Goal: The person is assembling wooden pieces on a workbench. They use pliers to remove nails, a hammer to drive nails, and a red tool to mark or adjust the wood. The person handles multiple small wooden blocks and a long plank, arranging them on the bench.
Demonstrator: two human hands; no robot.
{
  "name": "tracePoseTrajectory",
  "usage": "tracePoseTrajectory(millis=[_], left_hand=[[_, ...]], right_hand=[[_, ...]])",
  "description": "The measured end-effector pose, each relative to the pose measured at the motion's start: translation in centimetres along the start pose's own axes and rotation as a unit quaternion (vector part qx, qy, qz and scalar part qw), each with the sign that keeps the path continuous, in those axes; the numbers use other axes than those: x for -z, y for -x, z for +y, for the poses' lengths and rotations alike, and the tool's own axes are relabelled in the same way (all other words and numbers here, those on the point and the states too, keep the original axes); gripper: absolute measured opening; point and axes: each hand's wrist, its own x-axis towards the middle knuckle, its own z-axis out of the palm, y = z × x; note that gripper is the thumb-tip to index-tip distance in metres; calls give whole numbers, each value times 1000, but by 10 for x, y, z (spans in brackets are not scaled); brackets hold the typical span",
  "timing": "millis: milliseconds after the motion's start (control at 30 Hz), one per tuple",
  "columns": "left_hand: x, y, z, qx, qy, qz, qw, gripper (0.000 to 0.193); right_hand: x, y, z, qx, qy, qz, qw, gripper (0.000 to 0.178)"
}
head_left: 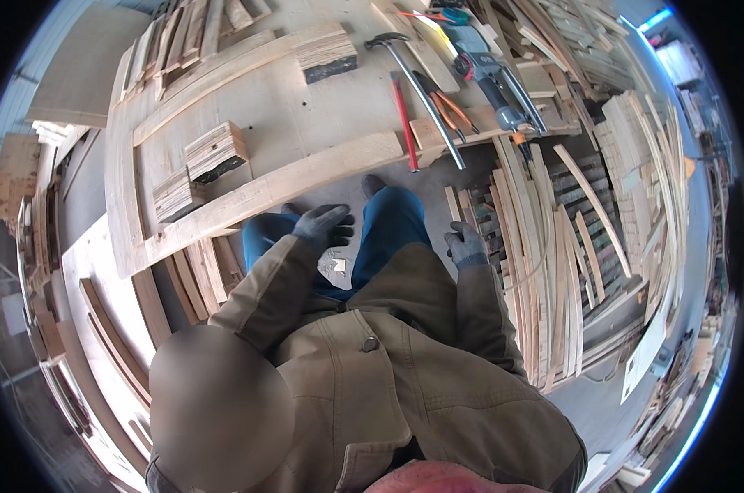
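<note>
My left hand point(324, 227), in a grey glove, hangs over my lap between the near edge of the workbench and my jacket. Its fingers are stretched out and hold nothing. On the other side my right hand point(467, 246), also gloved, is beside a stack of long wooden strips point(524, 246). Its fingers are curled, and no object shows in them. Ahead on the bench lie a claw hammer point(425, 97), a slim red bar-like tool point(405, 123), pincers with orange handles point(452, 108) and a grey power tool point(493, 89). Neither hand touches these tools.
A wooden frame rail point(281, 182) runs along the bench's near edge. Wood blocks point(216, 150) with dark undersides sit on the bench, another block point(327, 53) farther back. Boards point(193, 283) stand at left; piled strips point(651, 181) fill the right side.
</note>
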Motion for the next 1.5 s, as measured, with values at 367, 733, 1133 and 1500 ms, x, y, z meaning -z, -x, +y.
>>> tracePoseTrajectory(millis=[367,733,1133,1500], left_hand=[[122,89,-11,-345,-211,220,888,26],[84,92,57,-527,-455,263,668,34],[81,29,81,-586,-525,237,570,32],[80,27,87,-587,-528,240,565,42]], right_hand=[[-27,18,-63,137,45,-12,990,35],[0,19,-179,304,27,55,951,49],[-25,-94,-380,469,223,87,850,78],[-104,-253,-499,419,440,66,792,84]])
